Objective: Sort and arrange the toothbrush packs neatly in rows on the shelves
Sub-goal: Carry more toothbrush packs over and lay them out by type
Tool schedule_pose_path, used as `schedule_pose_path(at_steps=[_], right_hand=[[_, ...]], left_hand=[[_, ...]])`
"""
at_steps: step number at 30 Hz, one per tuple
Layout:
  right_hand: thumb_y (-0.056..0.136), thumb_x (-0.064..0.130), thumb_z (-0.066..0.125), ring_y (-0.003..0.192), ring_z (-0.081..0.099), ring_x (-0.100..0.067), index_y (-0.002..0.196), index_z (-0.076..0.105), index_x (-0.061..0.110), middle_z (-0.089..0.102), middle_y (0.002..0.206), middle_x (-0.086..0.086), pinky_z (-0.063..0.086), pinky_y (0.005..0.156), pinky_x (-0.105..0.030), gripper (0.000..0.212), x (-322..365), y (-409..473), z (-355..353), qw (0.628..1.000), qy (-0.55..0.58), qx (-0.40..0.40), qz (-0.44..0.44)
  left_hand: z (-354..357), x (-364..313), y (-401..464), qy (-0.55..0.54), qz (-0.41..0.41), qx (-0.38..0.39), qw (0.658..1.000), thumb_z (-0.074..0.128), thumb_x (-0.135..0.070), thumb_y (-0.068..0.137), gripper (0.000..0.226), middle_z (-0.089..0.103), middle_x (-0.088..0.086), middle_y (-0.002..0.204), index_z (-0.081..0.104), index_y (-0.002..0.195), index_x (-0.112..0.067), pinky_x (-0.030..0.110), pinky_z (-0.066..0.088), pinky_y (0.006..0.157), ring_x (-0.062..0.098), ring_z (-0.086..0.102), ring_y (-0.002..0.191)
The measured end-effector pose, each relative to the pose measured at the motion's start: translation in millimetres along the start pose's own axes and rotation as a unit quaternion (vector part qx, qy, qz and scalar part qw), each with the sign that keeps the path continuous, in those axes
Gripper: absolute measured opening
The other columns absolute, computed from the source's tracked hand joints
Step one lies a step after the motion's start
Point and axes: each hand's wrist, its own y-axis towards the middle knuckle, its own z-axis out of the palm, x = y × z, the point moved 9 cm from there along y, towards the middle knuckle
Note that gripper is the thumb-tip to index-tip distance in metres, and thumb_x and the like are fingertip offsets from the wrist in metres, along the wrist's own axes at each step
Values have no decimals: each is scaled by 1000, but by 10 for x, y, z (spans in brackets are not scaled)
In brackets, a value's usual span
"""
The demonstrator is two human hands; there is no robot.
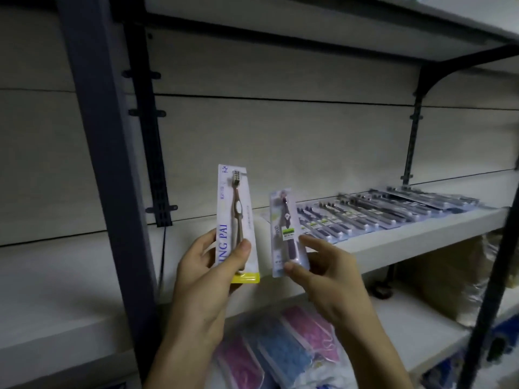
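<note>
My left hand [209, 265] grips the lower part of a tall white toothbrush pack [234, 203] with a brown brush and a yellow bottom edge, held upright. My right hand [323, 265] pinches a shorter bluish toothbrush pack [283, 220] with a dark brush, also upright, just to the right of the first. Both packs are in front of the white middle shelf [393, 248]. On that shelf, to the right, lies a row of several toothbrush packs [373, 211], overlapping side by side.
A dark metal upright [112, 164] stands left of my hands. The lower shelf [415, 327] holds pink and blue packaged items [280, 349]. Another shelf [337, 21] hangs overhead on a black bracket [438, 77]. A dark post [494, 290] crosses the right edge.
</note>
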Motion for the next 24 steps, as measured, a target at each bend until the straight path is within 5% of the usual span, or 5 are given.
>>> schedule_pose_path(at_steps=[3, 8, 13, 24], right_hand=[[78, 17, 76, 90, 67, -13, 129, 57, 19, 69, 97, 1, 54, 87, -38, 54, 2, 241, 139, 998, -44, 39, -21], [79, 13, 71, 78, 65, -15, 106, 67, 9, 61, 67, 11, 54, 78, -33, 28, 11, 579, 247, 987, -121, 91, -49], [79, 16, 66, 83, 62, -26, 104, 63, 2, 69, 86, -8, 52, 73, -35, 28, -6, 807, 305, 973, -181, 123, -79], [82, 32, 65, 95, 59, -12, 127, 57, 25, 66, 109, 4, 46, 78, -22, 46, -133, 1055, 572, 948, -226, 201, -94]], left_hand=[[25, -8, 113, 15, 19, -32, 999, 72, -9, 76, 30, 68, -9, 66, 65, 105, -14, 27, 47, 58, 1, 60, 54], [115, 52, 222, 5, 22, -80, 997, 70, -7, 78, 25, 69, -6, 68, 66, 103, -9, 28, 48, 62, 3, 61, 55], [173, 94, 237, 5, 35, -126, 991, 70, -8, 79, 20, 68, -6, 65, 67, 98, -14, 27, 48, 57, 4, 59, 55], [216, 51, 343, 15, 47, -155, 987, 71, -7, 77, 21, 72, -2, 72, 68, 96, -15, 30, 53, 63, 6, 64, 58]])
